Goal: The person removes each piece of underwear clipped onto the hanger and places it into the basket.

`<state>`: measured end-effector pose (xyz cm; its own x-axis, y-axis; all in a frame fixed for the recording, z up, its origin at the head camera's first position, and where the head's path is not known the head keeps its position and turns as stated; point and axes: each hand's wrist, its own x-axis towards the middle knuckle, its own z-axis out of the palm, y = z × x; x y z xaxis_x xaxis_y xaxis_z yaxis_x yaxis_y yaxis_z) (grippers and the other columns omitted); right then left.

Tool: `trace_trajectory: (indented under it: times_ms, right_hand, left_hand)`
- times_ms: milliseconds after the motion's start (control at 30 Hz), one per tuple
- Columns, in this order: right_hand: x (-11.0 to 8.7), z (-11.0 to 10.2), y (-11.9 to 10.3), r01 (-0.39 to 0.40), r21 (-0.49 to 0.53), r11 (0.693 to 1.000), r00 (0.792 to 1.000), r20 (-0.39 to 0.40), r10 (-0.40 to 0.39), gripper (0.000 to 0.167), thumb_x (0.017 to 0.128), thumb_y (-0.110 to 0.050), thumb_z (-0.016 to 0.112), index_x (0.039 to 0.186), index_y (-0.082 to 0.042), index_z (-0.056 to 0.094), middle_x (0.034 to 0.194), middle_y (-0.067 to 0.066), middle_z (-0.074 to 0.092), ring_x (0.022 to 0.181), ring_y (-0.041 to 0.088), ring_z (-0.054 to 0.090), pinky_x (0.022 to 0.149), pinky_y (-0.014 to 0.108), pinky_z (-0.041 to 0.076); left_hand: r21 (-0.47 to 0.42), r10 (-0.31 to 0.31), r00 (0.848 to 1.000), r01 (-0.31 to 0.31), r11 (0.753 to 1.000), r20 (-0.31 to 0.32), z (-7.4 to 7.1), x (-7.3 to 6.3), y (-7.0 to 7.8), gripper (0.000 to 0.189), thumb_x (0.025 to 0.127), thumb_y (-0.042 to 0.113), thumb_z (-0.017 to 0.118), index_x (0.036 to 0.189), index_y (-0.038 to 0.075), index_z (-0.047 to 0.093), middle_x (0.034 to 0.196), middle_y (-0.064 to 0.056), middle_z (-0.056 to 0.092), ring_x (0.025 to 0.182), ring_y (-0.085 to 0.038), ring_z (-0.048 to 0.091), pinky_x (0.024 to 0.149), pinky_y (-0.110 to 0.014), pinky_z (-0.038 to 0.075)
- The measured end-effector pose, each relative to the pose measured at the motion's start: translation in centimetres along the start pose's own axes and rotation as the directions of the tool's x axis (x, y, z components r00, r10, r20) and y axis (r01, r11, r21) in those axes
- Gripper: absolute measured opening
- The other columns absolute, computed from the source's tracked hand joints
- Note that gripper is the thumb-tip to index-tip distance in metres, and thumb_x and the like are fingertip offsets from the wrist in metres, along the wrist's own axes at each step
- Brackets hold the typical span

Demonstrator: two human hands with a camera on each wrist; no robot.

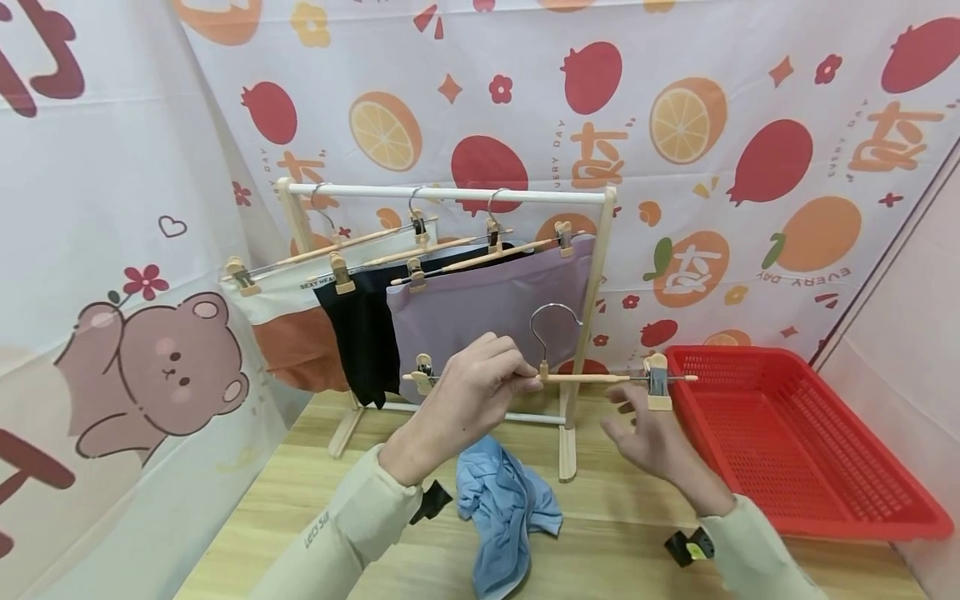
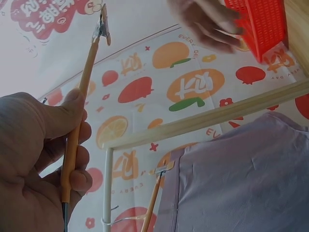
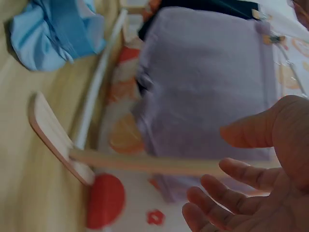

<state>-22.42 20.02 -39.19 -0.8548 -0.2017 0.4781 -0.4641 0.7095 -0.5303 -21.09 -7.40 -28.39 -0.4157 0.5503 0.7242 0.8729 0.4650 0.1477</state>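
Observation:
My left hand grips the wooden bar of a clip hanger, which is held level with its metal hook upward. No garment hangs from that hanger. Its right clip sits just above my right hand, whose fingers are loosely bent and hold nothing. In the left wrist view, fingers and thumb wrap the hanger's bar. A crumpled light-blue garment lies on the table below the hands.
Behind stands a small rack with a lilac garment, a black one and a white-and-rust one clipped to hangers. A red plastic basket is at right on the wooden table.

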Motion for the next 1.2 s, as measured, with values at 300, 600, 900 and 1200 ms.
trace_trajectory:
  times_ms: [300,600,900,1200]
  right_hand:
    - [0.1,5.2,-0.5,-0.139,0.044,0.989,0.957,0.261,0.122,0.044,0.089,-0.017,0.078,0.127,-0.004,0.062,0.127,0.016,0.065,0.112,0.03,0.063,0.094,0.048,0.055]
    - [0.3,8.2,-1.5,-0.089,0.042,0.995,0.871,0.489,0.057,0.07,0.085,-0.031,0.083,0.143,-0.007,0.051,0.144,0.024,0.051,0.131,0.041,0.053,0.104,0.06,0.048]
    - [0.4,10.5,-3.1,0.026,0.033,0.999,0.733,0.679,-0.041,0.093,0.078,-0.033,0.09,0.154,-0.01,0.041,0.149,0.026,0.042,0.135,0.041,0.046,0.103,0.059,0.048]
    - [0.5,14.1,-3.5,0.05,-0.115,0.992,0.634,0.771,0.058,0.099,0.074,-0.035,0.092,0.157,-0.034,0.037,0.158,0.022,0.034,0.14,0.037,0.042,0.106,0.054,0.048]
  left_hand:
    - [0.003,0.025,1.0,-0.025,1.0,0.001,0.2,0.2,0.1,0.004,0.094,0.016,0.073,0.09,0.014,0.073,0.083,0.006,0.064,0.077,-0.007,0.051,0.068,-0.016,0.046]
    - [-0.006,0.026,1.0,-0.026,1.0,0.006,0.4,0.3,0.4,0.005,0.095,0.016,0.072,0.091,0.014,0.074,0.084,0.005,0.065,0.077,-0.008,0.051,0.068,-0.015,0.046]
    - [-0.001,0.037,0.999,-0.037,0.999,0.002,0.5,0.3,0.2,0.005,0.094,0.014,0.073,0.089,0.015,0.073,0.083,0.006,0.065,0.076,-0.007,0.05,0.066,-0.015,0.044]
    - [-0.021,0.031,0.999,-0.031,0.999,0.006,0.9,0.2,0.0,0.005,0.094,0.015,0.073,0.089,0.014,0.073,0.083,0.006,0.065,0.076,-0.007,0.05,0.066,-0.014,0.044]
